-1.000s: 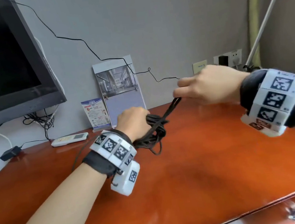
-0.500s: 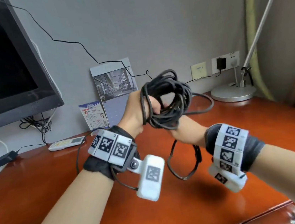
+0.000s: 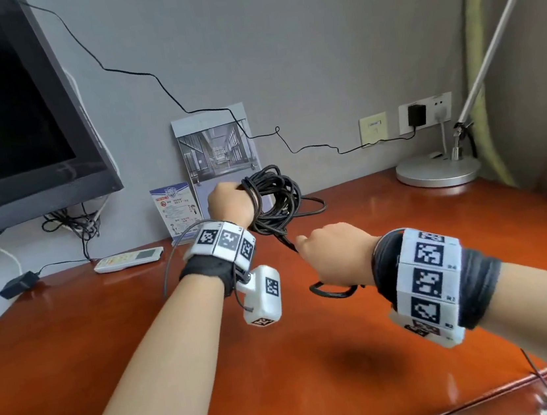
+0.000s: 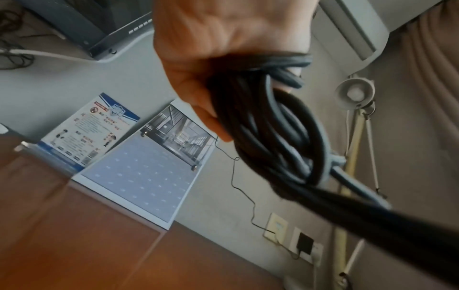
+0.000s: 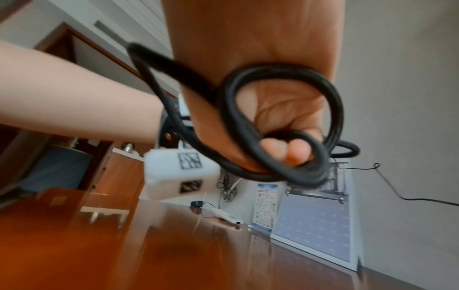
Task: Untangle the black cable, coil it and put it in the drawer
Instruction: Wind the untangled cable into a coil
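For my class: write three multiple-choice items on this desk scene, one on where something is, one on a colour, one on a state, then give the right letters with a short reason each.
1. Where is the white remote?
A. on the desk below the screen
B. in the right hand
C. on the lamp base

2. What colour is the desk?
A. white
B. reddish-brown
C. green

3. How is the black cable held?
A. lying loose on the desk
B. hanging from the lamp
C. gripped by both hands

Answers:
1 A, it lies on the desk near the wall.
2 B, the polished top is reddish-brown.
3 C, the left hand holds the bundle and the right hand grips a strand.
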`<act>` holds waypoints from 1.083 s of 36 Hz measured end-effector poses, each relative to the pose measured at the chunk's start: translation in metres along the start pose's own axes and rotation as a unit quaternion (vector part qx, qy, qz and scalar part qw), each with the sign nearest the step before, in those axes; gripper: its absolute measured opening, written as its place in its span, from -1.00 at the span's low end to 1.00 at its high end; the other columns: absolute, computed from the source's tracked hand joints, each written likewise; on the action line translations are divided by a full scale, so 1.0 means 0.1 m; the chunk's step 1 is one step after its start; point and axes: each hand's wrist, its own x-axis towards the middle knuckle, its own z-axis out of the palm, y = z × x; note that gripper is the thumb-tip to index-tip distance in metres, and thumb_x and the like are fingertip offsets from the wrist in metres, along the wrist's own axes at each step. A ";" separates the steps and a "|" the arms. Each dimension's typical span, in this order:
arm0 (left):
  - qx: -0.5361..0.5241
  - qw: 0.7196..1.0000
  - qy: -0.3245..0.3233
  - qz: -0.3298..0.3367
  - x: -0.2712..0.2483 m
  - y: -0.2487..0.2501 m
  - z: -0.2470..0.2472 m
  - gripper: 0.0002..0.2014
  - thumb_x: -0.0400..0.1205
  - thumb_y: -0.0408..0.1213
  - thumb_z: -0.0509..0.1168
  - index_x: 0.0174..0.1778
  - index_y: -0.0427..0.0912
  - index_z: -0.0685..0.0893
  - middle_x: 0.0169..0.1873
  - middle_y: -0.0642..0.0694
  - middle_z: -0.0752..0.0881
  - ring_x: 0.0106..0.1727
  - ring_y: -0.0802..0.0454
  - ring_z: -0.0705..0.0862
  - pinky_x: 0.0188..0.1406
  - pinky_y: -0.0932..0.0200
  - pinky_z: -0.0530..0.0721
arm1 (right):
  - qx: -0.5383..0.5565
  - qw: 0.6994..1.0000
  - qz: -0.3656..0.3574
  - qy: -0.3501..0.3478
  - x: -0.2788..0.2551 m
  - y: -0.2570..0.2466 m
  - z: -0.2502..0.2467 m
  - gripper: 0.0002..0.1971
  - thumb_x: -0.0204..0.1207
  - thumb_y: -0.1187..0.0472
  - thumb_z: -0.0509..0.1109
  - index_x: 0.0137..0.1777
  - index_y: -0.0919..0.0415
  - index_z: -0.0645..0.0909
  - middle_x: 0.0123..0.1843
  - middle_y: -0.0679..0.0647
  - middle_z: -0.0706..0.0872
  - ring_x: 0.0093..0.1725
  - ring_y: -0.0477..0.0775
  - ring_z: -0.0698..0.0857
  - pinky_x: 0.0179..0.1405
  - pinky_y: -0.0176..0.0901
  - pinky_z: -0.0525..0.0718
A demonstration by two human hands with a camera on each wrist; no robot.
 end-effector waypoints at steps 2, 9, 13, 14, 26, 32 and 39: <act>0.014 1.000 -0.005 0.019 -0.01 -0.02 -0.01 -0.85 0.58 -0.45 0.26 -0.23 -0.14 0.65 -0.29 -0.17 0.61 -0.25 -0.07 0.51 -0.26 0.15 0.44 | -0.032 0.999 -0.013 -0.013 -0.04 -0.04 -0.04 -0.89 0.58 0.41 0.11 0.05 0.27 0.40 -0.38 0.04 0.34 -0.47 0.01 0.32 -0.57 -0.20 0.24; 0.168 0.981 -0.035 0.091 -0.23 -0.02 0.11 -0.79 0.57 -0.39 0.24 -0.40 -0.22 0.63 -0.40 -0.18 0.64 -0.31 -0.20 0.61 -0.35 0.13 0.49 | -0.189 0.979 -0.071 -0.038 -0.04 -0.17 -0.17 -0.77 0.63 0.37 0.13 -0.27 0.23 0.43 -0.35 0.00 0.42 -0.44 -0.01 0.38 -0.54 -0.20 0.25; 0.251 0.953 -0.050 0.161 -0.29 0.08 0.09 -0.81 0.58 -0.42 0.20 -0.06 -0.21 0.73 -0.22 -0.22 0.69 -0.23 -0.22 0.56 -0.25 0.06 0.54 | -0.270 0.960 -0.072 -0.005 -0.03 -0.02 -0.33 -0.65 0.61 0.42 0.14 -0.42 0.22 0.25 -0.43 -0.01 0.33 -0.50 0.00 0.29 -0.57 -0.21 0.19; 0.267 0.946 -0.063 0.174 -0.30 0.10 0.07 -0.79 0.56 -0.44 0.18 -0.06 -0.22 0.72 -0.20 -0.23 0.68 -0.20 -0.23 0.56 -0.23 0.05 0.54 | -0.284 0.957 -0.066 0.002 0.00 0.05 -0.37 -0.65 0.60 0.42 0.15 -0.42 0.23 0.25 -0.44 -0.01 0.32 -0.50 0.01 0.29 -0.57 -0.22 0.19; 0.395 0.805 -0.298 0.327 -0.53 0.24 -0.13 -0.77 0.68 -0.20 0.16 -0.29 -0.15 0.46 -0.32 -0.11 0.54 -0.27 -0.15 0.50 -0.26 0.11 0.47 | -0.216 0.953 -0.183 0.107 0.28 0.50 -0.34 -0.74 0.54 0.05 0.20 -0.03 0.15 0.67 -0.05 0.06 0.72 -0.11 0.24 0.70 -0.27 -0.09 0.49; 0.307 0.788 -0.387 0.367 -0.56 0.26 -0.27 -0.73 0.54 -0.43 0.25 -0.47 -0.09 0.48 -0.54 0.07 0.47 -0.48 0.11 0.42 -0.48 0.27 0.38 | 0.017 0.974 -0.179 0.135 0.23 0.65 -0.20 -0.86 0.43 0.14 0.32 -0.24 0.16 0.66 -0.17 0.02 0.69 -0.23 0.18 0.59 -0.32 -0.14 0.38; 0.087 0.817 -0.500 0.274 -0.64 0.04 -0.32 -0.82 0.13 -0.49 0.26 -0.51 -0.11 0.51 -0.58 0.11 0.56 -0.53 0.17 0.45 -0.55 0.34 0.44 | 0.517 0.834 -0.186 -0.060 0.17 0.69 -0.05 -0.79 0.28 0.13 0.46 -0.57 0.04 0.67 -0.62 0.14 0.59 -0.62 -0.01 0.46 -0.56 -0.20 0.38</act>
